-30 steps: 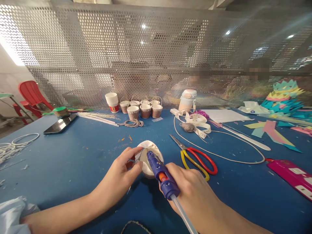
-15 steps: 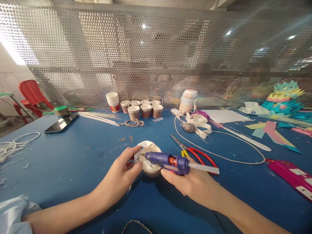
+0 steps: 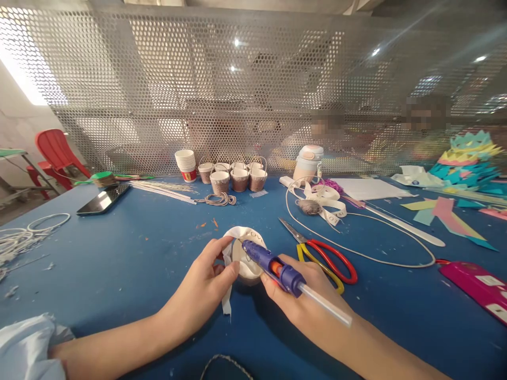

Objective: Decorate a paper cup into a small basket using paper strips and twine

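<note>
My left hand (image 3: 206, 287) grips a small paper cup (image 3: 246, 261) on the blue table (image 3: 130, 253), thumb and fingers pinched on its near rim. A white ribbon (image 3: 226, 295) hangs from the cup under my fingers. My right hand (image 3: 301, 298) is closed on a blue glue gun (image 3: 273, 266) with an orange trigger. Its nozzle points left into the cup's mouth. A clear glue stick (image 3: 325, 305) sticks out of the gun's back toward the right.
Red and yellow scissors (image 3: 320, 256) lie just right of the gun. Behind are several trimmed cups (image 3: 237, 177), a cup stack (image 3: 186, 163), twine (image 3: 217, 199), a bottle (image 3: 308, 161), white cord (image 3: 376, 258), a phone (image 3: 103, 199) and coloured paper (image 3: 455, 216). A perforated metal screen (image 3: 253, 95) closes the far edge.
The glue gun swung from pointing away, to lying sideways, to angled with its nozzle in the cup. My left hand stayed on the cup; the ribbon tail now shows below it.
</note>
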Tool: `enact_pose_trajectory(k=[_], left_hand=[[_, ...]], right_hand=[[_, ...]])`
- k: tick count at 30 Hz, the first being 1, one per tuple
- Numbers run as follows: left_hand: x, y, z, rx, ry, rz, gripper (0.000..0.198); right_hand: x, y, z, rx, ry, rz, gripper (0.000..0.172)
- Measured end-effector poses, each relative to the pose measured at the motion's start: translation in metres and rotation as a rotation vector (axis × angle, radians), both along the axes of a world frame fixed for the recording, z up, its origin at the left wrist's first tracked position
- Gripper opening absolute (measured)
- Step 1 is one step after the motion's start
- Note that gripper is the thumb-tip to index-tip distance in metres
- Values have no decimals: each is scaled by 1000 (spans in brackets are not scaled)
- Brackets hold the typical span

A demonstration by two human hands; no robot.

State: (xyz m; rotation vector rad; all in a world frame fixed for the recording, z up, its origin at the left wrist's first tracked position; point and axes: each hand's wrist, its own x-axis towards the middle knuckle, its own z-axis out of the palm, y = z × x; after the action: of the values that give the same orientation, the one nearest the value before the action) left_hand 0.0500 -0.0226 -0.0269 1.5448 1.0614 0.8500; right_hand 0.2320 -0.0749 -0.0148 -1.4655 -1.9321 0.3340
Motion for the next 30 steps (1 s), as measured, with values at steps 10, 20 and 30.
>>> enact_pose_trajectory(k=[10, 20, 30], left_hand=[[2, -1, -2, 16, 3, -13, 49], [-2, 1, -3, 63, -9, -20, 19], [-2, 13, -8, 158, -46, -47, 21]], right_hand=[[0, -3, -8, 65, -187, -53, 14], [34, -2, 32, -335, 298, 57, 39], [31, 26, 11, -176, 364, -213, 33]])
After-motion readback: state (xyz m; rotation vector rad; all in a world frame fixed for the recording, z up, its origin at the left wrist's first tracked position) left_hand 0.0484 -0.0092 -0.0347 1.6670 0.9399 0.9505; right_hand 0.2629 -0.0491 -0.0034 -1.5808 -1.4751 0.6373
